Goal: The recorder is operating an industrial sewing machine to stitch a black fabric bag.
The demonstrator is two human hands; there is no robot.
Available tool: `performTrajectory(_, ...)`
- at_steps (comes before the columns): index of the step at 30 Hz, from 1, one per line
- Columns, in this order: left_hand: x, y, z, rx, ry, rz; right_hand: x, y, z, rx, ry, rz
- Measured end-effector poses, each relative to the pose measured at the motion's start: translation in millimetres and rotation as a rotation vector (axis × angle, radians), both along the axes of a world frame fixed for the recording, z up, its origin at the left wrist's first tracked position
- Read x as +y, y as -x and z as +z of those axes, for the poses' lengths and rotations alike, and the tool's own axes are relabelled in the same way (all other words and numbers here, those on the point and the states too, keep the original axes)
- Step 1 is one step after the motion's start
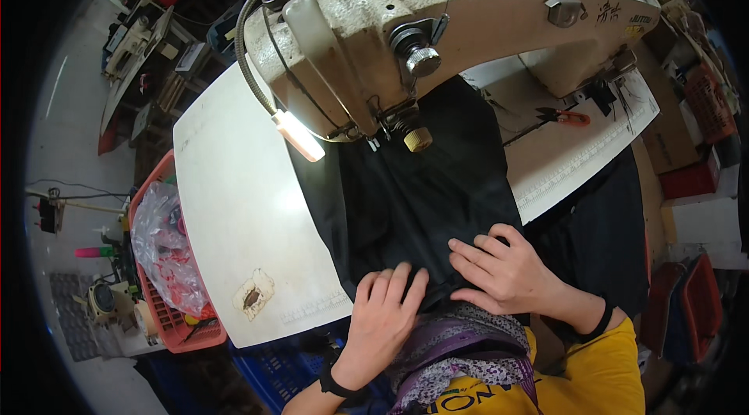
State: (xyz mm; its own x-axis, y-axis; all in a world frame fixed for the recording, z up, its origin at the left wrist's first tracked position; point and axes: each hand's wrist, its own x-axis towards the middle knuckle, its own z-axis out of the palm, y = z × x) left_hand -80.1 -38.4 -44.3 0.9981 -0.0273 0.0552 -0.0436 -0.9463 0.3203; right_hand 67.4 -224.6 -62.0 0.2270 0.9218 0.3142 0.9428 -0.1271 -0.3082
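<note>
A large piece of black cloth (437, 196) lies over the white sewing table (234, 181) and runs back under the head of an industrial sewing machine (335, 48). At its near edge my left hand (382, 313) grips the cloth with bent fingers, its thumb hidden. To the right, my right hand (503, 271) holds the same edge, fingers curled over the top and thumb on the near side. The needle and presser foot are hard to make out against the dark cloth.
A small lit lamp (298, 134) hangs beside the machine head. Orange-handled thread snips (563, 116) lie on the table's right part. Left of the table stands a red basket (175, 306) with a plastic bag. More black cloth (593, 228) hangs at the right.
</note>
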Motion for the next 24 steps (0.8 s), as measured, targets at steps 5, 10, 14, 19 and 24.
performTrajectory(5, 0.9, 2.8, -10.6, -0.082, -0.101, -0.061, -7.3, -2.9, -18.6, -0.241, 0.065, 0.042)
performTrajectory(10, 8.0, 1.5, -9.5, -0.167, -0.038, -0.079, -7.2, -3.9, -27.7, -0.282, -0.064, 0.067)
performTrajectory(14, 10.9, -2.3, -7.0, -0.152, -0.048, -0.108, 0.6, -7.7, -23.7, -0.289, -0.112, 0.105)
performTrajectory(19, 12.7, -7.0, -0.2, -0.066, -0.043, -0.113, 0.0, -8.1, -21.4, -0.245, -0.082, 0.12)
performTrajectory(24, 13.9, -10.7, 2.7, -0.01, -0.036, -0.125, 1.3, -12.4, -9.4, -0.177, 0.019, 0.159)
